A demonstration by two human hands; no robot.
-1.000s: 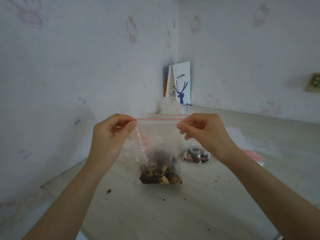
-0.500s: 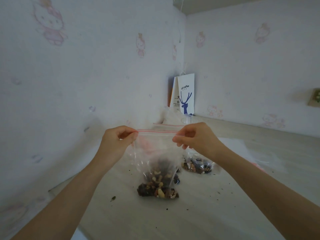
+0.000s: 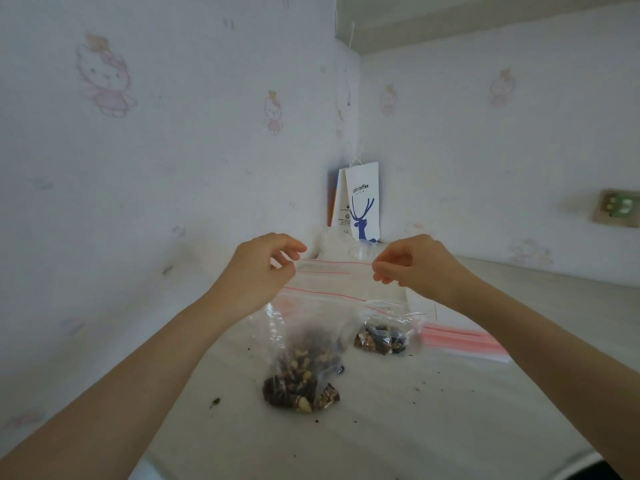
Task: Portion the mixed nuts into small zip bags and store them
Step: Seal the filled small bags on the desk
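Observation:
A clear zip bag of mixed nuts [image 3: 301,375] sits slumped on the pale table [image 3: 398,438], its red zip line sagging below my hands. My left hand [image 3: 256,271] and my right hand [image 3: 415,265] hover above the bag's top corners with fingers loosely curled and nothing between them. A second, smaller filled nut bag [image 3: 381,337] lies just behind to the right.
A stack of empty zip bags with pink strips [image 3: 460,341] lies at the right. Another empty clear bag [image 3: 332,266] lies behind my hands. A white paper coffee bag [image 3: 362,202] stands in the wall corner. Crumbs dot the table. A wall socket [image 3: 620,207] is at far right.
Both hands were pinching the top corners of the nut bag and holding it up. They have let go, and the bag has dropped onto the table.

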